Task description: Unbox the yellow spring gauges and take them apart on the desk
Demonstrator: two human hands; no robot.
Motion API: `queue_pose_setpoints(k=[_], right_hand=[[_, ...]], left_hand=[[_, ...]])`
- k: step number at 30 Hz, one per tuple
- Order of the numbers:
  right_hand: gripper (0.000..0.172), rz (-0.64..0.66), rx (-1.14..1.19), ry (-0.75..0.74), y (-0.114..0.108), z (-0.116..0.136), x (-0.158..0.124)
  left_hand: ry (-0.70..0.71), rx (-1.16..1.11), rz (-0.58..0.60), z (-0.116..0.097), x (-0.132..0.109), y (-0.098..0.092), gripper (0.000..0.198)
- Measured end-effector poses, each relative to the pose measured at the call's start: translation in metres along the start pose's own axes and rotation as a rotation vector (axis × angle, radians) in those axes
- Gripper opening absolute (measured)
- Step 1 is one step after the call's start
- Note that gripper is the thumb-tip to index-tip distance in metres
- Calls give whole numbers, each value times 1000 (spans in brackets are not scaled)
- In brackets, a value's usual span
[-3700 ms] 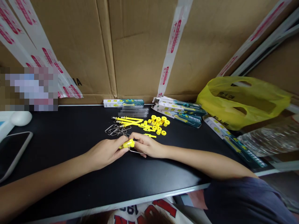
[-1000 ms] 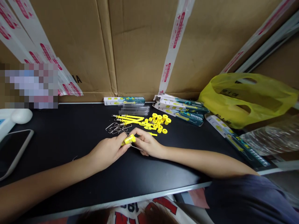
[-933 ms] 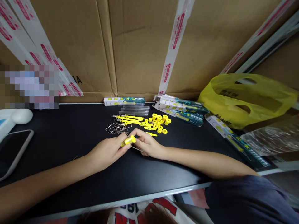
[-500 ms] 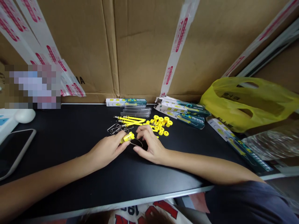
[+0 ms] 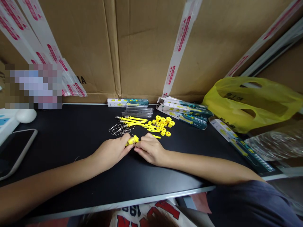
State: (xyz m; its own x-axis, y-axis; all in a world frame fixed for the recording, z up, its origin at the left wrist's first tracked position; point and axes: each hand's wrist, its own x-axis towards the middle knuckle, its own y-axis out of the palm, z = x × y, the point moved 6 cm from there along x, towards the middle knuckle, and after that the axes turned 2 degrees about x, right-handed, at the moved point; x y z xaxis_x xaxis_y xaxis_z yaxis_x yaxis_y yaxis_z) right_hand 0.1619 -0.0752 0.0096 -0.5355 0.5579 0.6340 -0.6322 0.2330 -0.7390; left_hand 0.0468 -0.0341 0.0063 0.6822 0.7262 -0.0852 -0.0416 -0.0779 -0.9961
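My left hand (image 5: pixel 113 148) pinches a yellow plastic cap (image 5: pixel 133 139) with a flanged end facing right. Close against that end is my right hand (image 5: pixel 151 149), its thumb and fingers closed on a thin metal wire hook (image 5: pixel 134 145), mostly hidden by the fingers. Just beyond my hands lie bent wire hooks (image 5: pixel 121 129) in a tangle and several yellow rods (image 5: pixel 132 121) with metal ends. To their right is a cluster of yellow caps and rings (image 5: pixel 163 123) with small springs among them. Clear plastic tubes (image 5: pixel 137 112) lie behind the rods.
Spring-scale boxes stand or lie at the back: one box (image 5: pixel 127 102) in the middle, a stack (image 5: pixel 186 112) to its right. Another box (image 5: pixel 241 145) lies beside a yellow plastic bag (image 5: pixel 251 107). A phone (image 5: pixel 16 153) lies at left. Cardboard (image 5: pixel 146 47) walls the black table (image 5: pixel 132 186).
My right hand has closed its fingers and moved in against the cap. The wire loop that showed between my hands is now mostly covered.
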Motion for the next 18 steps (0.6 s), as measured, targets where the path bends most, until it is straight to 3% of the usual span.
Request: queue_pose_setpoints(k=[13, 18], right_hand=[[25, 7, 29, 39, -3, 1, 2], [16, -82, 326, 264, -10, -16, -1]], left_hand=[[10, -46, -3, 2, -3, -1, 15], [41, -107, -25, 0, -6, -5, 15]])
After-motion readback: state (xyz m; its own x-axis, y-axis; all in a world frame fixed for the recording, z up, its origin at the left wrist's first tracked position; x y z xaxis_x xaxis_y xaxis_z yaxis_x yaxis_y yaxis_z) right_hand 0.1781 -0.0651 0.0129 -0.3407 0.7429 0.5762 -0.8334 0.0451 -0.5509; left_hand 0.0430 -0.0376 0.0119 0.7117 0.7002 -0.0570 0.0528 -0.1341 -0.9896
